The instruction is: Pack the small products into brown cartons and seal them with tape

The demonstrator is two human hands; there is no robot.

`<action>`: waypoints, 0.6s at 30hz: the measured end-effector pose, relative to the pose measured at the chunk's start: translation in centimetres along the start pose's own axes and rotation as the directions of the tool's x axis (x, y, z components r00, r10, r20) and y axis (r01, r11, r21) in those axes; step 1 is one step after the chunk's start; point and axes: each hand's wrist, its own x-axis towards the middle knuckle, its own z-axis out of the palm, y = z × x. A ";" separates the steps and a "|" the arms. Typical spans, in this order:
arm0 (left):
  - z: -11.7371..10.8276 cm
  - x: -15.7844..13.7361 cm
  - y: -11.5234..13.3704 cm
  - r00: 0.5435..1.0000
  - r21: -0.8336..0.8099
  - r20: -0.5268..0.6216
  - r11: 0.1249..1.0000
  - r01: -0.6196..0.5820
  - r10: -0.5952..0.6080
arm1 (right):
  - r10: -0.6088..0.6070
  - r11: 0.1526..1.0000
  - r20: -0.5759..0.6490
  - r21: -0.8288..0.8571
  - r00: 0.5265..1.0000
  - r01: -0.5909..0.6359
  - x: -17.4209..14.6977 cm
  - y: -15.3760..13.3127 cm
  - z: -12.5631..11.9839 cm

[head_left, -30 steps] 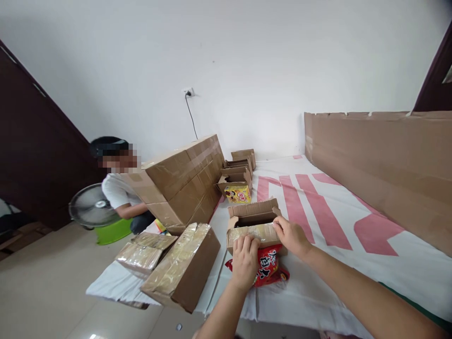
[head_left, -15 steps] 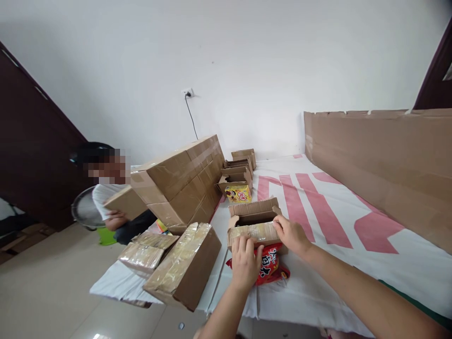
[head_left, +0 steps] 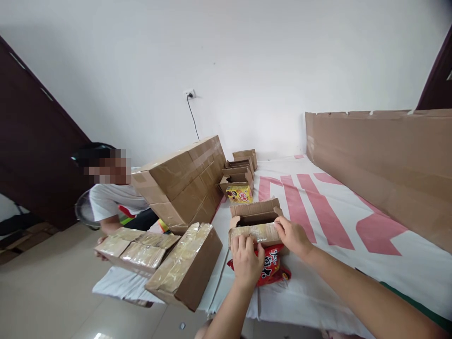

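Observation:
An opened cardboard box [head_left: 261, 232] stands before me on the table, its taped flap turned toward me. My left hand [head_left: 246, 258] lies with bent fingers over the near flap, thumb out to the right. At the flap's right corner, my right hand [head_left: 292, 235] grips the edge between thumb and fingers. A red printed snack bag [head_left: 273, 270] rests against the box's near side, partly covered by my left hand. The inside of the box is dark, so its contents are hidden.
Behind the box are a yellow printed carton [head_left: 240, 194] and several opened boxes [head_left: 243, 176]. Stacked cartons [head_left: 183, 183] and a taped long box [head_left: 187, 268] stand to the left. Another person [head_left: 116, 202] holds a box [head_left: 116, 245] there. A cardboard panel [head_left: 377, 160] borders the right.
The other person has lowered a box forward, beside the taped boxes at the table's left edge. My hands keep nearly the same hold on the flap.

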 end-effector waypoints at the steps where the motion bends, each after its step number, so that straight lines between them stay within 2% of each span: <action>1: 0.0 0.1 0.0 1.000 -0.004 0.005 1.000 -0.010 0.010 | -0.004 1.000 -0.002 0.009 1.000 0.004 0.0 0.0 0.0; 5: -0.6 0.6 -0.3 1.000 -0.035 0.001 0.999 -0.024 0.024 | -0.032 0.998 -0.024 0.057 0.999 0.033 -0.1 0.1 -0.2; 7: -1.4 0.1 -0.6 1.000 -0.055 -0.019 0.998 -0.025 0.024 | -0.067 0.993 -0.078 0.088 0.995 0.074 -0.7 0.6 -0.3; 10: -2.7 -3.0 -1.3 1.000 -0.138 0.013 0.990 -0.019 0.021 | -0.064 0.985 -0.244 0.137 0.968 0.100 -2.7 2.6 0.8; 12: -2.6 -6.2 -1.6 0.994 -0.187 0.105 0.982 0.034 -0.015 | 0.030 0.981 -0.279 0.193 0.960 0.025 -4.3 4.7 2.6; 14: -1.7 -9.2 -1.9 0.971 -0.113 0.172 0.976 0.185 -0.164 | 0.172 0.952 -0.180 0.284 0.969 -0.116 -5.4 7.0 4.8; 15: -1.1 -10.3 -2.0 0.945 -0.064 0.229 0.965 0.253 -0.232 | 0.230 0.921 -0.105 0.344 0.968 -0.182 -5.7 8.0 5.8; 18: 1.0 -11.3 -2.0 0.855 0.047 0.382 0.931 0.362 -0.351 | 0.281 0.825 0.093 0.485 0.955 -0.290 -5.3 9.8 8.0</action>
